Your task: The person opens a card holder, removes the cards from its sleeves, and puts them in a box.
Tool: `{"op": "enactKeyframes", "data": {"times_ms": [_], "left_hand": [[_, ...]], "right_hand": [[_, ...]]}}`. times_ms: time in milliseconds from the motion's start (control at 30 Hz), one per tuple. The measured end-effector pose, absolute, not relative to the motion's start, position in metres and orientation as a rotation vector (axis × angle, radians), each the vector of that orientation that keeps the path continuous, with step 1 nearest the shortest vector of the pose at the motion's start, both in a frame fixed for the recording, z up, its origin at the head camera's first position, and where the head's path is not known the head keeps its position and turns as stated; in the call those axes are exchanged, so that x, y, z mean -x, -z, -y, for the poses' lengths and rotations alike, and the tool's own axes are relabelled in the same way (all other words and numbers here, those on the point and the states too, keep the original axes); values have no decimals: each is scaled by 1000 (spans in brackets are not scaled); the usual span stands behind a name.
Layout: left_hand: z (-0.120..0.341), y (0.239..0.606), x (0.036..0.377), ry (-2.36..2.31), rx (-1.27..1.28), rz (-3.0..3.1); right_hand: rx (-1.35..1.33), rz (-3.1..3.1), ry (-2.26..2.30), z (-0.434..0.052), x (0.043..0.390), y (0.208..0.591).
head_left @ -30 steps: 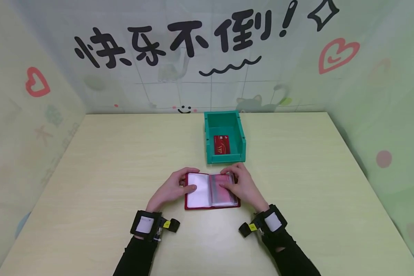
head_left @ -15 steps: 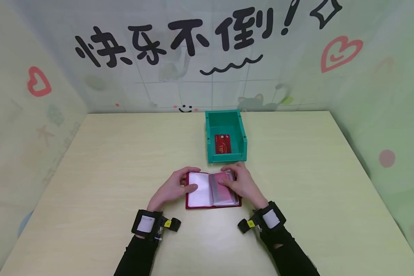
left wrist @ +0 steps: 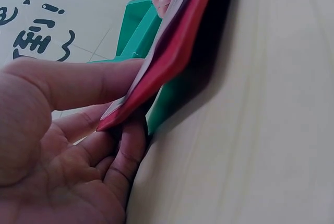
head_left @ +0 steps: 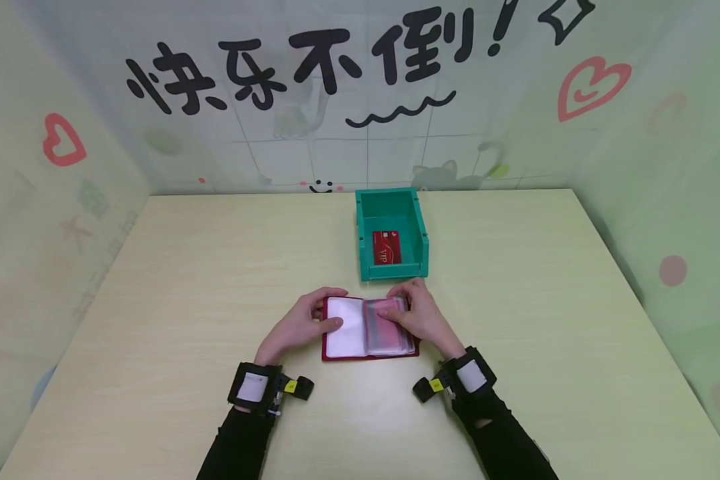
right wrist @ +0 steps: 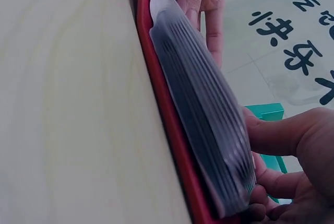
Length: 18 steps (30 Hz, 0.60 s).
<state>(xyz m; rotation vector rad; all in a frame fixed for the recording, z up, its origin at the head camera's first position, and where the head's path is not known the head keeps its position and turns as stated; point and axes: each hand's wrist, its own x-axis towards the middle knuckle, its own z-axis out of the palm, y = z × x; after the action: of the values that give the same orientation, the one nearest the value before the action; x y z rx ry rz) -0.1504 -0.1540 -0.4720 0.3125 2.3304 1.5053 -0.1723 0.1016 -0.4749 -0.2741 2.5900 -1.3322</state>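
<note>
VIP card in the tray, open card holder in my two hands

I have the red card holder (head_left: pixel 345 340) lying open on the pale wooden table (head_left: pixel 156 300), squarely in front of me and just on my side of the green tray (head_left: pixel 394 273). My left hand (head_left: pixel 300 323) pinches its left edge: thumb on the white inner panel, the other fingers curled underneath the red cover. My right hand (head_left: pixel 421 320) pinches the stack of clear plastic pockets (head_left: pixel 387 337) at the far right, thumb on the pinkish top one and forefinger at the upper edge. Seen from my right wrist, the pockets form a thick, layered pile above the cover. I can read no lettering on the holder from here

Inside the tray, toward its near end, lies a red card (head_left: pixel 387 250) with "VIP" in gold letters turned sideways; the small marks along its top are too tiny for me to make out. The tray itself shows me no readable label

Behind the table, the wall bears big black characters (head_left: pixel 321 40), "快乐不倒", followed by an exclamation mark (head_left: pixel 507 21) and a four-pointed star. Under them runs a black wavy line (head_left: pixel 402 112). On each wrist I wear a black band, the left one (head_left: pixel 238 385) and the right one (head_left: pixel 489 370) each carrying a white patch, with a yellow tag beside it whose print I can't read
</note>
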Motion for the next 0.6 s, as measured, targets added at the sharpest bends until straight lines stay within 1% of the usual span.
{"op": "enactKeyframes", "data": {"times_ms": [600], "left_hand": [[155, 473, 149, -1516, -334, -2326]], "right_hand": [[279, -2654, 1446, -109, 171, 481]]}}
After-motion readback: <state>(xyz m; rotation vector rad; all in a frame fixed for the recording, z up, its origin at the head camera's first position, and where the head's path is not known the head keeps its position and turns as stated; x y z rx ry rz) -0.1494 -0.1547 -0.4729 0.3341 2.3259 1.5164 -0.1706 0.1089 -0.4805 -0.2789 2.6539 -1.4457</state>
